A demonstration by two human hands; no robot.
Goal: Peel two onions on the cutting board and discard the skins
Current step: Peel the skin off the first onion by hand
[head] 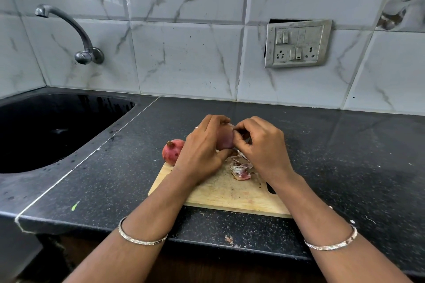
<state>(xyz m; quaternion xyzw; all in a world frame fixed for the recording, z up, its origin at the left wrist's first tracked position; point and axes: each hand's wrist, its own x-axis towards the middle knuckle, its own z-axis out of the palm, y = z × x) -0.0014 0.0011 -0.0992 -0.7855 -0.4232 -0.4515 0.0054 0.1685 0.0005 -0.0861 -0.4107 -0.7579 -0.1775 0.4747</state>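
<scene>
Right now my left hand [202, 145] is wrapped round an onion [224, 139], holding it just above the far edge of the cutting board [225, 193]. My right hand [262, 145] meets it from the other side, fingers curled, pinching at the onion. A second onion [172, 151], skin on, sits at the board's far-left corner. Loose skins [240, 169] lie on the board, which rests on the bench [345, 156].

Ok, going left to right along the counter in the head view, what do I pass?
Sink → unpeeled onion → left hand → held onion → right hand.
</scene>
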